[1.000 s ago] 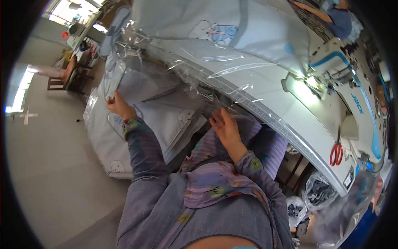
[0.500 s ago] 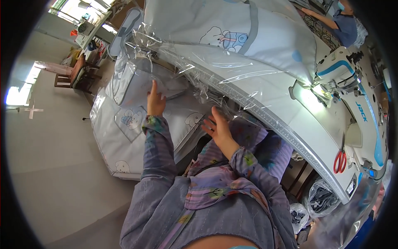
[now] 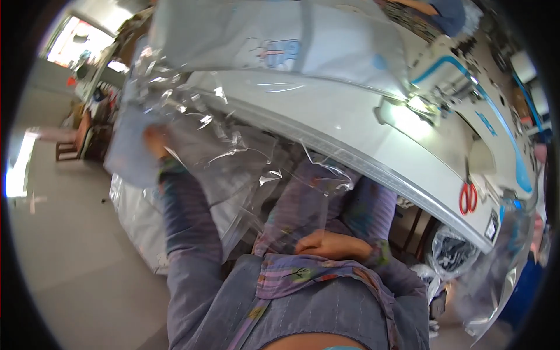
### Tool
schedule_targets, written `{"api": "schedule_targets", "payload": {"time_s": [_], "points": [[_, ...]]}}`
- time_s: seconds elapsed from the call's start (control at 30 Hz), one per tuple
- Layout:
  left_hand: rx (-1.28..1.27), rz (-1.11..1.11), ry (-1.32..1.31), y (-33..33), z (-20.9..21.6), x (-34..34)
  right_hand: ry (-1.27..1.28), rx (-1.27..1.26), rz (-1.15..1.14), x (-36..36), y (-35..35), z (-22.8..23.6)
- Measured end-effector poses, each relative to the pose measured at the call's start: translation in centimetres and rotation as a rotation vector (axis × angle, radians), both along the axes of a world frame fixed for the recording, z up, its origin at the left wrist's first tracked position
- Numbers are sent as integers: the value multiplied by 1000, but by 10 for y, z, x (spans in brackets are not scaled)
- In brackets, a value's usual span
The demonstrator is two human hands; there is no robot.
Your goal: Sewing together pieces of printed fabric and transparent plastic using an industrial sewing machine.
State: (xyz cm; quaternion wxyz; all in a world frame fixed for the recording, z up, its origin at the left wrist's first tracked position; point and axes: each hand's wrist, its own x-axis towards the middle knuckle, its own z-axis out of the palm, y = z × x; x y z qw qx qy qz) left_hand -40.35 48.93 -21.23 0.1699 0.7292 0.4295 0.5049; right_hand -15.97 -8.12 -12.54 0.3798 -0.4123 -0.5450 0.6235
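My right hand is close to my lap, its fingers curled in on the lower edge of a clear plastic sheet. The sheet stretches from there up toward the sewing table's front edge, creased and shiny. My left hand, smeared by motion, reaches out at the far left beside a pale grey-blue piece of fabric; its fingers do not show clearly. Below that arm hangs a white padded fabric piece. More pale fabric with a printed cartoon animal and cup lies on the table.
A white sewing machine with its lamp lit stands on the table at right. Red-handled scissors lie near the table's edge. Plastic bags hang below. A wooden chair stands at left; a co-worker is at the back.
My right hand has drawn back to my lap, closing on the clear sheet and pulling it over my legs. My left hand has moved left and the pale fabric there has shifted. The view has turned slightly.
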Motion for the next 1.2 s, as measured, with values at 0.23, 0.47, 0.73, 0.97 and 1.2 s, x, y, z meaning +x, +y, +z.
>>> {"api": "schedule_targets", "payload": {"time_s": [0.23, 0.47, 0.73, 0.97, 1.2], "points": [[-149, 99, 172, -17, 96, -111, 91, 16, -88, 12, -40, 4], [-350, 56, -156, -137, 179, -83, 794, -189, -997, 43, -37, 19], [-363, 134, -82, -165, 188, -71, 343, -217, -914, 4, -55, -8], [-382, 109, -221, -160, 187, -59, 485, -282, -818, 14, -73, 10], [-285, 4, -123, -135, 161, -90, 490, -276, -736, 18, -69, 23]]}}
